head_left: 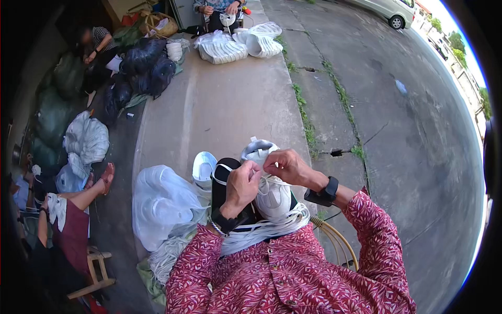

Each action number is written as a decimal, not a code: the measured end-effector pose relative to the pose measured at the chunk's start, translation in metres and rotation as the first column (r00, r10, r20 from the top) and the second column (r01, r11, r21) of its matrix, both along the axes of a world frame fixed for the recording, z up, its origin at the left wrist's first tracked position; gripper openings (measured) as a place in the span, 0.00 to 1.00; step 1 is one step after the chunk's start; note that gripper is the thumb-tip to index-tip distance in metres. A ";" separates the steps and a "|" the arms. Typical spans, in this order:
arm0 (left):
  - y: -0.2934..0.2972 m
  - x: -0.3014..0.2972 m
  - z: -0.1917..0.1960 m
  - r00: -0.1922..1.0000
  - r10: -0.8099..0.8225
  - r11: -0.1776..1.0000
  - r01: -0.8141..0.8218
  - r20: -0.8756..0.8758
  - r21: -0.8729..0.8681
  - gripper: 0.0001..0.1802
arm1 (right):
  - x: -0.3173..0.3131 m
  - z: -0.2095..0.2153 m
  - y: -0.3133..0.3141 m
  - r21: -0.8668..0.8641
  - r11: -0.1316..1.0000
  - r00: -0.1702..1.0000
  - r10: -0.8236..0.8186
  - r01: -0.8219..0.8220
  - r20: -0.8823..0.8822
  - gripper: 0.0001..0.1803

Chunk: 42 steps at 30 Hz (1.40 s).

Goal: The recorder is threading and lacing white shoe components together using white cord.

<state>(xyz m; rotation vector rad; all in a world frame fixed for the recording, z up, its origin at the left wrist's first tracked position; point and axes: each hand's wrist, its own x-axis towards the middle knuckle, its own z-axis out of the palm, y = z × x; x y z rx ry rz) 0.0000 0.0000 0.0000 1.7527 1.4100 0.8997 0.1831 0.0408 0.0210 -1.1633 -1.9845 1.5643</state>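
Head view: red shirt [293,272] closest, a bunch of white laces [261,230] on the lap. Above it the white shoe [272,191] points away. Both hands sit on top: left hand [241,186] and right hand [285,166] each pinching lace [222,168], right a bit farther up.
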 end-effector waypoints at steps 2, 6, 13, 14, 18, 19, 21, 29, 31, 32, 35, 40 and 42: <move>0.001 0.009 -0.007 0.995 0.088 0.995 -0.085 -0.052 0.054 0.08 | 0.010 -0.012 0.001 0.531 0.847 0.994 -0.066 0.010 0.087 0.05; 0.007 0.010 -0.014 0.947 0.172 0.981 -0.139 -0.271 0.135 0.05 | -0.008 -0.023 -0.001 0.812 0.577 0.971 -0.139 -0.083 0.197 0.05; 0.004 0.016 -0.011 0.877 0.087 0.996 -0.059 -0.473 0.074 0.04 | -0.003 -0.023 -0.003 0.730 0.636 0.856 -0.206 -0.250 0.473 0.05; 0.004 0.016 -0.012 0.879 0.088 0.995 -0.054 -0.468 0.086 0.04 | -0.003 -0.025 -0.002 0.703 0.668 0.857 -0.188 -0.247 0.479 0.05; 0.007 0.014 -0.017 0.884 0.084 0.994 -0.045 -0.459 0.095 0.04 | -0.009 -0.032 -0.003 0.649 0.747 0.928 -0.126 -0.145 0.352 0.05; 0.008 0.012 -0.017 0.891 0.076 0.994 -0.034 -0.449 0.100 0.04 | -0.009 -0.035 -0.005 0.648 0.748 0.928 -0.125 -0.144 0.351 0.05; 0.008 0.011 -0.019 0.896 0.068 0.994 -0.023 -0.439 0.106 0.04 | -0.009 -0.038 -0.008 0.646 0.761 0.966 -0.120 -0.059 0.230 0.05; 0.007 0.010 -0.020 0.922 0.050 0.993 -0.004 -0.385 0.120 0.04 | -0.002 -0.027 -0.004 0.643 0.749 0.950 -0.062 -0.159 0.307 0.05; 0.006 0.010 -0.018 0.927 0.047 0.992 -0.001 -0.373 0.123 0.04 | -0.009 -0.039 -0.008 0.690 0.712 0.942 -0.131 -0.128 0.310 0.06; 0.005 0.010 -0.018 0.932 0.043 0.992 0.003 -0.360 0.125 0.04 | -0.012 -0.046 -0.010 0.745 0.661 0.941 -0.187 -0.091 0.281 0.07; 0.002 0.008 -0.018 0.947 0.071 0.989 -0.026 -0.314 0.146 0.04 | -0.011 -0.035 -0.009 0.719 0.691 0.962 -0.146 -0.069 0.232 0.10; 0.001 0.013 -0.012 0.935 0.056 0.987 0.002 -0.349 0.163 0.04 | -0.007 -0.040 -0.009 0.641 0.766 0.981 -0.087 -0.045 0.174 0.09; 0.004 0.015 -0.009 0.910 0.026 0.984 0.050 -0.414 0.172 0.04 | -0.017 -0.046 -0.017 0.750 0.657 0.921 -0.241 -0.078 0.307 0.08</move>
